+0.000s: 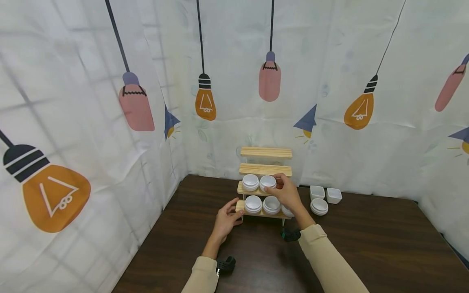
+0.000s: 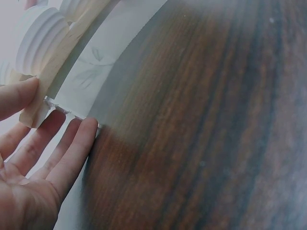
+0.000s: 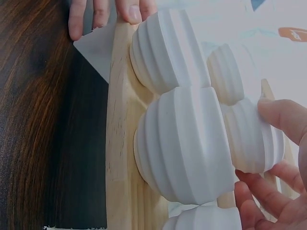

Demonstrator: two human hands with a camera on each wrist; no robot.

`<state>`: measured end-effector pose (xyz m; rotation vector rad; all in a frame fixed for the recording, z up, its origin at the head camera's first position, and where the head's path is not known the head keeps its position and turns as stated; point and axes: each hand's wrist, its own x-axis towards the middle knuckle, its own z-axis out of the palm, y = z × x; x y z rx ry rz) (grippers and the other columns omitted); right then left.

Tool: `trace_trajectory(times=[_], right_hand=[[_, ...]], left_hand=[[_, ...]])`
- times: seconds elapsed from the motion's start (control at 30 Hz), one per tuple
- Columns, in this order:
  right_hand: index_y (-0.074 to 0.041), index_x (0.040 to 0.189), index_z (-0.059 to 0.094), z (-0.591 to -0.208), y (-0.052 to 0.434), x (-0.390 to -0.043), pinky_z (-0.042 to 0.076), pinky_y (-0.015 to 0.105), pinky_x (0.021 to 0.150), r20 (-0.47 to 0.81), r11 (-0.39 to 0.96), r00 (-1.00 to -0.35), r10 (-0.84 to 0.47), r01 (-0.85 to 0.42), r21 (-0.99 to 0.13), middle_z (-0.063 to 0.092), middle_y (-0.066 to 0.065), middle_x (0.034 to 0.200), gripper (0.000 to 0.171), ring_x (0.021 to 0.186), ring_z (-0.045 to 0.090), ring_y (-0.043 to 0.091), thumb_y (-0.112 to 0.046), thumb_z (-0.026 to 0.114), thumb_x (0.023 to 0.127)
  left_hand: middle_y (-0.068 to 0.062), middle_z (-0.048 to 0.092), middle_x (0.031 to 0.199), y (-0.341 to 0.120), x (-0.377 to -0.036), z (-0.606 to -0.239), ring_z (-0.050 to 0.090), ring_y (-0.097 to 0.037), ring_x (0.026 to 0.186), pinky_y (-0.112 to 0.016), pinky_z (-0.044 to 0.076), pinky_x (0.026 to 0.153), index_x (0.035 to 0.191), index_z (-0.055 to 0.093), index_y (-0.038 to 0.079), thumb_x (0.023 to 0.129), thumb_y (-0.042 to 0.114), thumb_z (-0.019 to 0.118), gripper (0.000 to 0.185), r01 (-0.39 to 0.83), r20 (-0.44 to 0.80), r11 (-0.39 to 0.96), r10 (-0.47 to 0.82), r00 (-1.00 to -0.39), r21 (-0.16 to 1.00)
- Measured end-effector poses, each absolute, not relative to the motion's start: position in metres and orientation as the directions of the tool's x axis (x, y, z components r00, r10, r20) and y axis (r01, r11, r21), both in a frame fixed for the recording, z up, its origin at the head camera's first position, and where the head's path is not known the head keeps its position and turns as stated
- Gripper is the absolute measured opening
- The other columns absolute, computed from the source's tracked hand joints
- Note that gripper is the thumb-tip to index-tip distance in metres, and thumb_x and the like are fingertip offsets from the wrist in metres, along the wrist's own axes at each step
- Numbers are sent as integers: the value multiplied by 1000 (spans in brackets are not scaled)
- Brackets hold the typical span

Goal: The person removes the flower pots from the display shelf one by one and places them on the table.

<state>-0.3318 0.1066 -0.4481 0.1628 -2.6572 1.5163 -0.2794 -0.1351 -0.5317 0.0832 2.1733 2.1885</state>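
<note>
A tiered stand with light wooden shelves (image 1: 266,152) stands near the back wall. My left hand (image 1: 224,221) holds the left end of its lowest shelf (image 2: 57,64), thumb on top and fingers underneath. On the second shelf from the bottom, my right hand (image 1: 287,193) grips a ribbed white bowl (image 3: 252,136) between thumb and fingers. Another white bowl (image 1: 250,182) sits just left of it. Along the lowest shelf stand three more white bowls (image 1: 253,204), the rightmost partly hidden behind my right wrist.
To the right of the stand, two square white bowls (image 1: 317,192) and one round white bowl (image 1: 319,206) rest on the dark wooden table (image 1: 373,240). The two upper shelves carry nothing. A white cloth printed with lamps (image 1: 227,138) hangs behind and at the sides.
</note>
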Motion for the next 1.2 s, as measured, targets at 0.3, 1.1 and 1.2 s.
trace_trajectory(times=[0.3, 1.1, 1.2], right_hand=[[-10, 140, 55, -449, 106, -332, 56, 49, 96, 113, 513, -992, -50, -123, -850, 64, 19, 132, 60, 117, 62, 34, -31, 80, 90], [-9, 140, 56, -452, 106, -331, 54, 49, 101, 120, 487, -992, -42, -125, -864, 64, 16, 128, 61, 118, 61, 34, -30, 81, 88], [-9, 140, 56, -453, 106, -331, 54, 49, 101, 131, 486, -991, -40, -134, -863, 64, 16, 127, 61, 117, 61, 34, -30, 82, 88]], left_hand=[[-26, 62, 132, -136, -281, -534, 65, -45, 117, -49, 63, 89, 155, 43, 7, 101, 7, 65, 59, -5, -4, -13, 76, -997, 1000], [-24, 64, 130, -135, -281, -537, 67, -41, 114, -44, 65, 85, 155, 44, 9, 100, 11, 67, 60, 4, 4, -1, 66, -998, 1000], [-23, 64, 130, -135, -280, -536, 68, -40, 113, -44, 65, 85, 155, 45, 9, 100, 11, 67, 59, 5, 5, -1, 64, -998, 1000]])
